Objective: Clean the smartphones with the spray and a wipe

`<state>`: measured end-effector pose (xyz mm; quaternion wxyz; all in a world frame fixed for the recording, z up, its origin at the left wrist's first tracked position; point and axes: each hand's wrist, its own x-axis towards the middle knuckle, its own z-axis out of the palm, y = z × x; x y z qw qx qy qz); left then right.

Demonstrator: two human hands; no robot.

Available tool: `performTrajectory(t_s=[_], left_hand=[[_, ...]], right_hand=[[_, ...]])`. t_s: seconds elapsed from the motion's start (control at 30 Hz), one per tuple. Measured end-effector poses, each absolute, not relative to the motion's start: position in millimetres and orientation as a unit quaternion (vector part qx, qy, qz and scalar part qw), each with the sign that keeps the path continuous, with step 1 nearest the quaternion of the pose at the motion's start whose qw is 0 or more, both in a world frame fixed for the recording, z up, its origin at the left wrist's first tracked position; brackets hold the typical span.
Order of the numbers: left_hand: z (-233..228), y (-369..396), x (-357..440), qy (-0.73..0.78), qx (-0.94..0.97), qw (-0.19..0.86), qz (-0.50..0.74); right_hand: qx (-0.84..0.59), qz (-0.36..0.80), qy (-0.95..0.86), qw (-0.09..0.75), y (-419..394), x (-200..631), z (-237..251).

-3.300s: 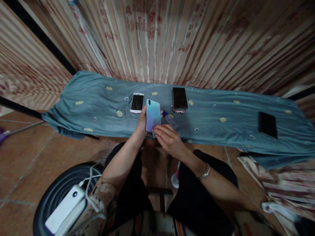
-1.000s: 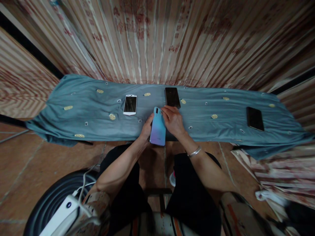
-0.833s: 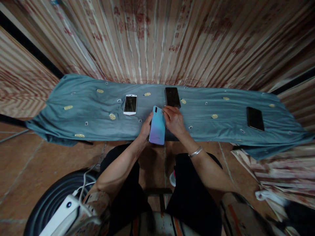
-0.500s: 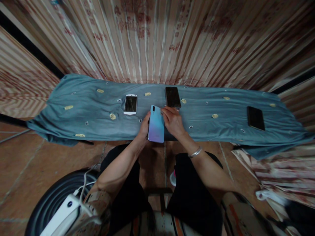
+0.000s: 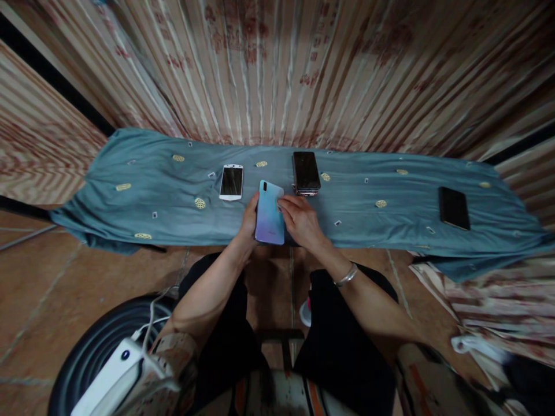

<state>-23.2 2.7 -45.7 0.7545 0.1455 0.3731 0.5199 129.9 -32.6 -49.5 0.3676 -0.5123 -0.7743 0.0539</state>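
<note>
Item, as I read it through the head camera: one phone (image 5: 269, 212), back side up, a smooth glossy shell shading from pale blue at the far end to lilac at the near end, a small dark camera lens at its far left corner. It sits at the near edge of the tabletop (image 5: 373, 231), directly ahead of me, its long axis running away from me with the far end leaning slightly left. My left hand (image 5: 249, 222) lies along its left long edge, fingers curled around that edge and holding it. My right hand (image 5: 300, 221) is at its right edge, fingers narrow and bent, the tips touching the phone near its far right corner; I cannot tell whether something small is pinched there. Both hands are equally close, one to each side. The tabletop is draped in a soft, creased teal cloth with small yellow woven motifs. Other entries: a white phone (image 5: 231, 182), screen up, just left and beyond; a dark phone (image 5: 306, 172), glossy, just beyond the right hand; a black phone (image 5: 453, 207), well apart to the right. Behind, a pleated striped curtain (image 5: 277, 69).
</note>
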Motion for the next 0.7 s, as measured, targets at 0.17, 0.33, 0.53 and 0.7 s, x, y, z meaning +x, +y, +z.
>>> performTrajectory(t_s=[0.17,0.33,0.53,0.7], left_hand=[[-26,-2,-22,0.414,0.122,0.733,0.526],[-11,-5,-19,0.403,0.118,0.752,0.509],[-13,1,-23,0.369,0.103,0.784,0.488],[-13,4,-29,0.365,0.107,0.796,0.471]], right_hand=[[-0.498,0.069,-0.785,0.361,-43,126,-46],[-0.490,0.074,-0.789,0.363,-52,121,-42],[-0.474,0.085,-0.799,0.361,-60,119,-39],[-0.455,0.071,-0.810,0.362,-68,115,-40]])
